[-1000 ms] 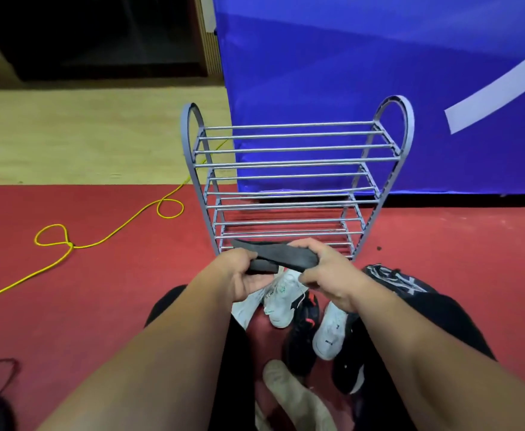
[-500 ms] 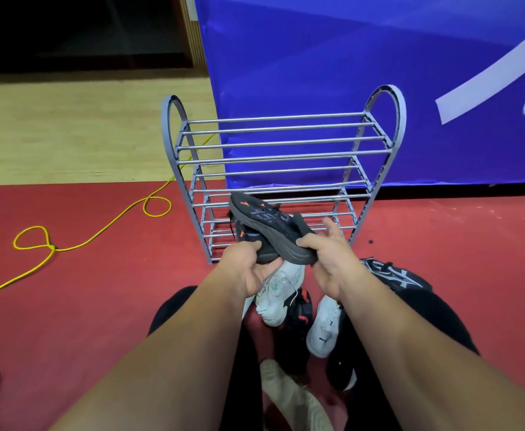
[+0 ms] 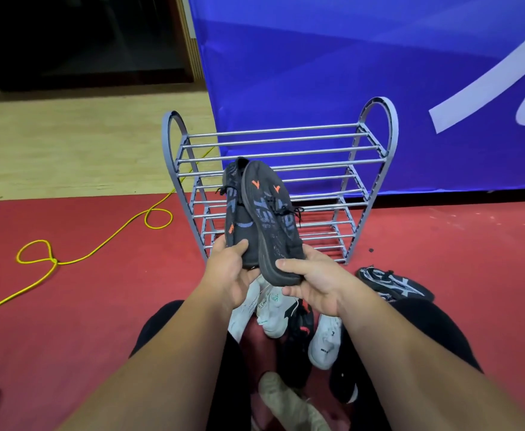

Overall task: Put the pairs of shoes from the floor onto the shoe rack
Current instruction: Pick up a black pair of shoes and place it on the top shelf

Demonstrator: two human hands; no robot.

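Note:
I hold a pair of black shoes with orange marks, toes pointing up and away, in front of the grey metal shoe rack (image 3: 279, 141). My left hand (image 3: 228, 272) grips the heel of the left black shoe (image 3: 235, 213). My right hand (image 3: 312, 279) grips the heel of the right black shoe (image 3: 270, 216). The rack's shelves hold nothing. Below my hands several shoes lie on the red floor: white shoes (image 3: 269, 315), a white shoe (image 3: 325, 340), and a black shoe with red (image 3: 300, 329).
A black-and-white patterned shoe (image 3: 395, 283) lies right of the rack's foot. A yellow cable (image 3: 99, 248) loops across the red floor at left. A blue banner (image 3: 348, 73) stands behind the rack. My dark trouser legs frame the shoe pile.
Both hands have lifted the black pair from low over the shoe pile and tipped the toes upward toward the rack.

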